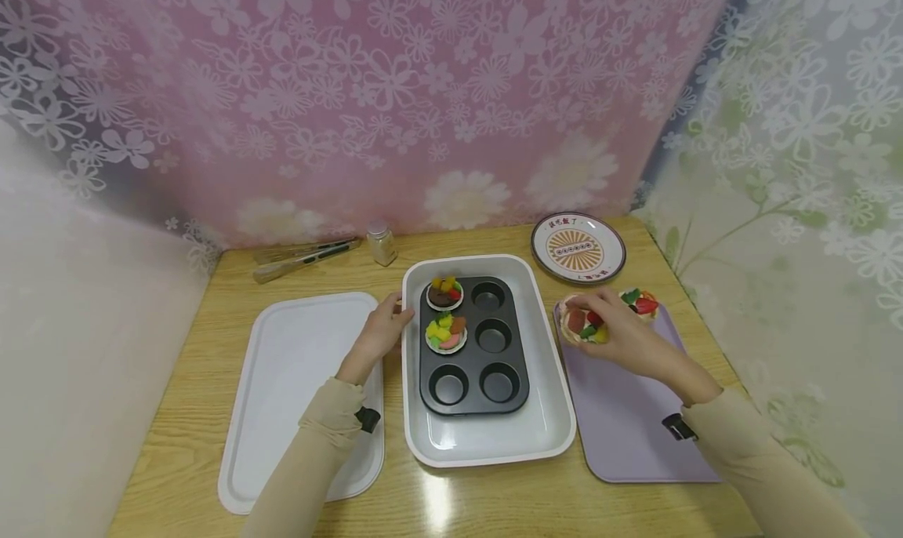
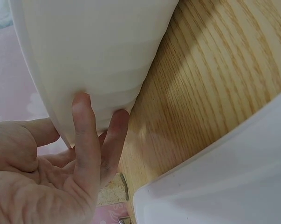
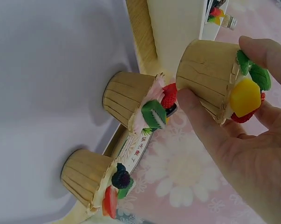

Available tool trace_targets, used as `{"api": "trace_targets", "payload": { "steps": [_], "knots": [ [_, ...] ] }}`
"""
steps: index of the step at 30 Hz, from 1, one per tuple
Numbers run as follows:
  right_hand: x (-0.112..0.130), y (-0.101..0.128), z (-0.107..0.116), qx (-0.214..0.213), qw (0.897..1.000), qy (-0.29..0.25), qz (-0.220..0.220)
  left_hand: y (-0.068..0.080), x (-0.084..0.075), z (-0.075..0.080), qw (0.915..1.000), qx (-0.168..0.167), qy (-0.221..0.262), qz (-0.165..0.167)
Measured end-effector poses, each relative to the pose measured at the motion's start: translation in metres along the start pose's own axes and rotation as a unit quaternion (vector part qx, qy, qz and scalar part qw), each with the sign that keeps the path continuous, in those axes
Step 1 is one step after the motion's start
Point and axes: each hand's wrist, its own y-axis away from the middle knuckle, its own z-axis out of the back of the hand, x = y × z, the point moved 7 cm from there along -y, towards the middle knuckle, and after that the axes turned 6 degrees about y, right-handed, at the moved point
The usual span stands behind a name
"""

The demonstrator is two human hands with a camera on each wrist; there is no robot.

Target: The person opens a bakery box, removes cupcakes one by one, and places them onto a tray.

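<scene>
**Two hands at a baking station: one on the dish rim, one lifting a toy cupcake**

Left hand (image 1: 381, 330): at the left rim of the white baking dish (image 1: 550, 381). In the left wrist view the fingers (image 2: 86, 135) lie straight against the dish's outer wall with the thumb over the rim; it grasps the edge lightly.

Right hand (image 1: 628, 330): fingers and thumb curled round a toy cupcake (image 3: 219, 81) in a tan paper case, topped with yellow, green and red fruit pieces. The cupcake is held just above the far end of the lilac tray (image 1: 628, 420), clear of its surface.

Lilac tray: to the right of the dish. The right wrist view shows two more fruit-topped cupcakes standing on it, one near the held cupcake (image 3: 138, 102), one further off (image 3: 93, 182).

White baking dish: centre of the wooden table (image 1: 212, 303). It holds a dark six-cup muffin tin (image 1: 473, 346).

Muffin tin: two left-column cups are filled, the far one with a chocolate-topped cupcake (image 1: 444, 293), the middle one with a cupcake bearing yellow and pink pieces (image 1: 446, 334). The other four cups are bare.

White tray (image 1: 296, 365): left of the dish, under the left forearm.

Far edge of table: metal tongs (image 1: 303, 257), small shaker jar (image 1: 382, 244), patterned round plate (image 1: 578, 246).
</scene>
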Motion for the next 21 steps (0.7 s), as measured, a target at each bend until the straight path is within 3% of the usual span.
{"api": "trace_targets", "payload": {
  "steps": [21],
  "knots": [
    [-0.025, 0.026, -0.026, 0.031, 0.999, -0.015, -0.034, 0.0, 0.001, 0.0, 0.9999, 0.001, -0.009, -0.008]
  ]
}}
